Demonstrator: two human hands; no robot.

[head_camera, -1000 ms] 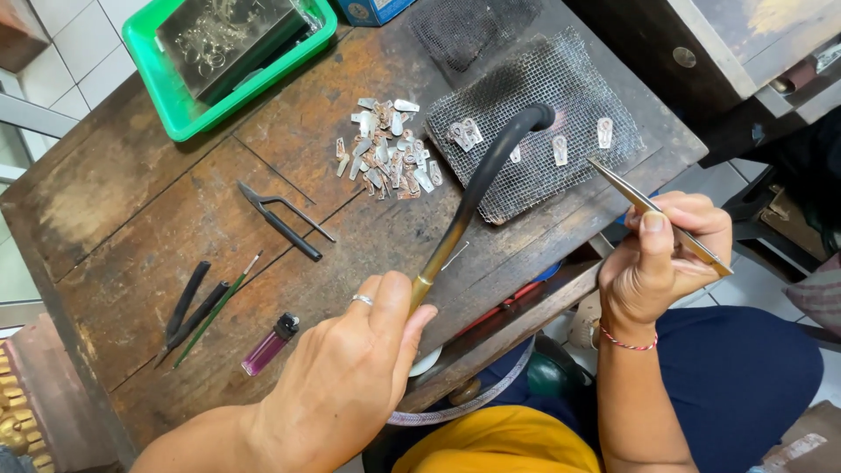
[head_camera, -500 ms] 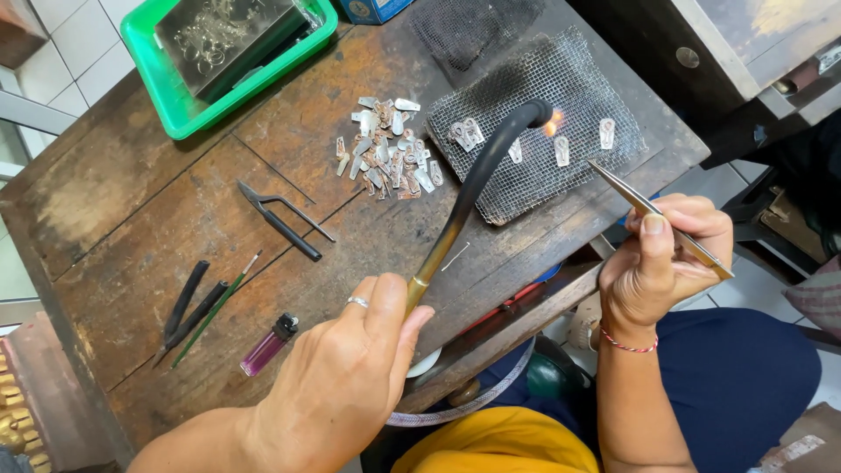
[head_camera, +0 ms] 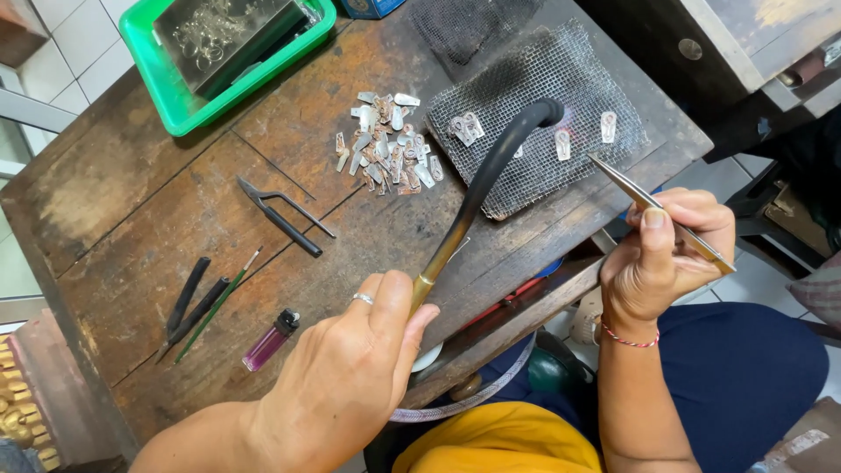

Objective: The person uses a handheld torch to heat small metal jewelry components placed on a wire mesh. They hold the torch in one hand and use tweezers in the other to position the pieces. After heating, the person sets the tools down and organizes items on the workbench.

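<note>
My left hand [head_camera: 350, 372] grips a long torch [head_camera: 477, 197] with a brass stem and a curved black nozzle. The nozzle tip hangs over a dark wire mesh pad [head_camera: 526, 61] and points at small silver pieces [head_camera: 561, 143] lying on it; a faint glow shows at the tip. My right hand [head_camera: 661, 254] holds slim metal tweezers [head_camera: 653, 210] just off the table's right edge, their points aimed at the mesh. A heap of several small silver and copper-coloured pieces [head_camera: 385, 144] lies left of the mesh.
On the worn wooden bench [head_camera: 131, 201] lie black tweezers [head_camera: 285, 219], dark thin tools and a small brush [head_camera: 201, 307], and a purple lighter [head_camera: 270, 340]. A green tray [head_camera: 171, 101] with a dark metal block stands at the back left. A second mesh piece [head_camera: 464, 22] lies behind.
The torch nozzle has shifted slightly right over the mesh and the glow at its tip has changed. Both hands have stayed almost in place.
</note>
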